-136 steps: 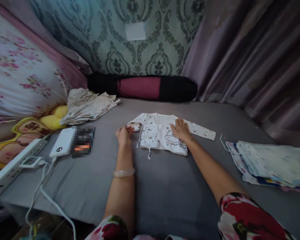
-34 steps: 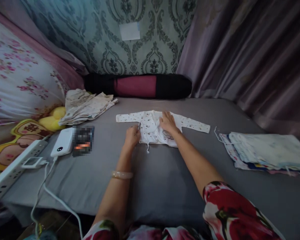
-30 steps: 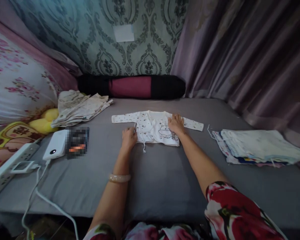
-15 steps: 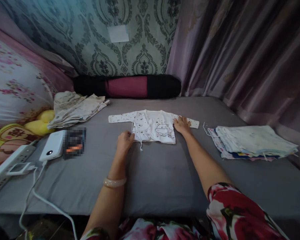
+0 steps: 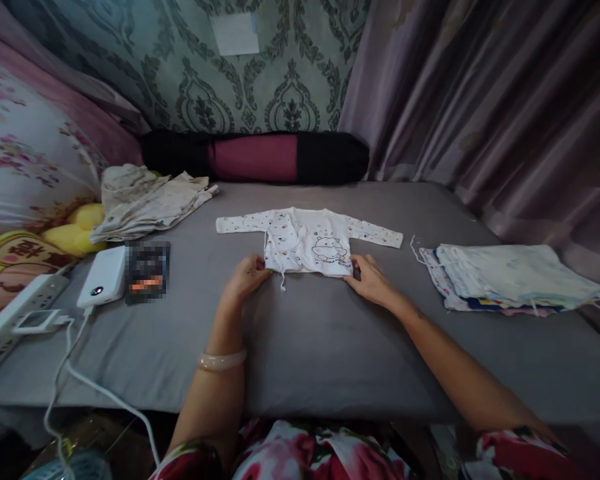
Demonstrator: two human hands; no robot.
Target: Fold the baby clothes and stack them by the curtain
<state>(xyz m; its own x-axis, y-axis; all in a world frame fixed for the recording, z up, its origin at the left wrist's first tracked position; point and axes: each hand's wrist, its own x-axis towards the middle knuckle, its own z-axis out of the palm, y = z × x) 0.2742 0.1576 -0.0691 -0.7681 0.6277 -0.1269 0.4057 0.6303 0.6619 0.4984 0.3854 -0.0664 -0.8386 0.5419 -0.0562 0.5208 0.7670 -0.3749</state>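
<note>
A small white baby shirt with a printed cartoon lies flat on the grey bed sheet, both long sleeves spread out sideways. My left hand pinches the shirt's lower left corner by the dangling tie string. Fingers of my right hand close on the lower right corner of the hem. Both forearms reach forward from the near edge of the bed.
A stack of folded cloths lies at the right. A heap of beige garments sits at the back left by a yellow plush toy. A white power bank, cables, a power strip and a black-and-red bolster are also here.
The left sleeve was spread out flat. My right hand slid from the shirt's chest along the right sleeve, then came down to the hem's right corner. My left hand stayed at the left corner.
</note>
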